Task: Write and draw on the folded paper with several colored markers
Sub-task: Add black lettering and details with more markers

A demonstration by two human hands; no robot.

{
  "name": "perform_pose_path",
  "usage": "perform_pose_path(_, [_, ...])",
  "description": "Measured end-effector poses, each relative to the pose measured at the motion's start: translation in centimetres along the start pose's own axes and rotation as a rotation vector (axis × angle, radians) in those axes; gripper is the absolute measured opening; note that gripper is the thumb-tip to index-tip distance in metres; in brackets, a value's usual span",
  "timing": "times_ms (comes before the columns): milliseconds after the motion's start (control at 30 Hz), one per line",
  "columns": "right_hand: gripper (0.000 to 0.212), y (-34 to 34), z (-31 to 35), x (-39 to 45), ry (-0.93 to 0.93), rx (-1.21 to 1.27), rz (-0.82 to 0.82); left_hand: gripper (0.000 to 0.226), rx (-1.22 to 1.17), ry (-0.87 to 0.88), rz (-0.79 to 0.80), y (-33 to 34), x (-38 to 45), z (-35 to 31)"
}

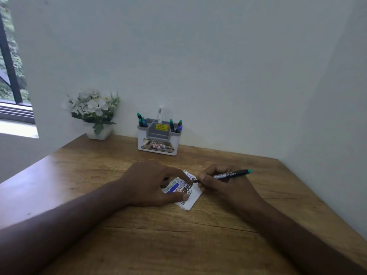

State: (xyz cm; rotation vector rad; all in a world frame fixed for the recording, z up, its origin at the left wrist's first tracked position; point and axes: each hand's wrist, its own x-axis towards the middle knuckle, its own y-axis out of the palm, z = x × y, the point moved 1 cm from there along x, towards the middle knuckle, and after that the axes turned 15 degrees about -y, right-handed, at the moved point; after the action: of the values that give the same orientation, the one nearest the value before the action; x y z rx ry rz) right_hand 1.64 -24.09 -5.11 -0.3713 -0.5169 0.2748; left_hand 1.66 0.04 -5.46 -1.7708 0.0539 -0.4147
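The left hand (153,183) presses flat on the small folded white paper (189,202). The right hand (218,183) pinches a black teal-capped marker (231,174), mid-stroke on dark loops; next probably calls for another colour.

Grainy wood counter (139,225) with a soft sheen; beyond it a smooth plastic organizer (157,142) (white, grey-rimmed); matt paper (190,202).

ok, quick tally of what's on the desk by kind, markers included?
Markers in holder: 7 (left group, right group)
Marker in the right hand: 1
Marker holder: 1
Folded paper, pressed by the left hand: 1
Flower pot: 1
Total: 11
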Motion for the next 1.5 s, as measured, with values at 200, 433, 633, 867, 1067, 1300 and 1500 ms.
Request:
perform_pose_path(200, [0.009, 0.4, -0.4, 0.4, 0.011, -0.155, 0.003, 0.063, -0.001, -0.032, 0.052, 0.0, 0.2, -0.1])
perform_pose_path(433, [0.002, 0.7, -0.8, 0.7, 0.008, -0.183, -0.015, 0.066, 0.004, -0.037, 0.050, 0.2, 0.4, 0.1])
perform_pose_path(633, [0.004, 0.7, -1.3, 0.8, -0.022, -0.225, 0.024, 0.072, 0.001, -0.034, 0.074, 0.3, 0.6, 0.1])
perform_pose_path(867, [0.006, 0.6, -1.2, 0.8, -0.051, -0.265, 0.040, 0.072, -0.014, -0.011, 0.060, 0.7, 0.7, 0.3])
perform_pose_path(1067, [0.005, 0.7, -1.2, 0.8, -0.053, -0.250, 0.040, 0.072, -0.012, -0.021, 0.070, 0.6, 0.8, 0.2])
perform_pose_path(1300, [0.005, 0.7, -1.1, 0.8, -0.022, -0.228, 0.009, 0.073, -0.004, -0.027, 0.074, 0.7, 0.8, 0.2])
perform_pose_path(1500, [0.007, 0.7, -0.9, 0.8, -0.009, -0.220, -0.007, 0.072, 0.008, -0.042, 0.092, 0.5, 0.8, 0.0])
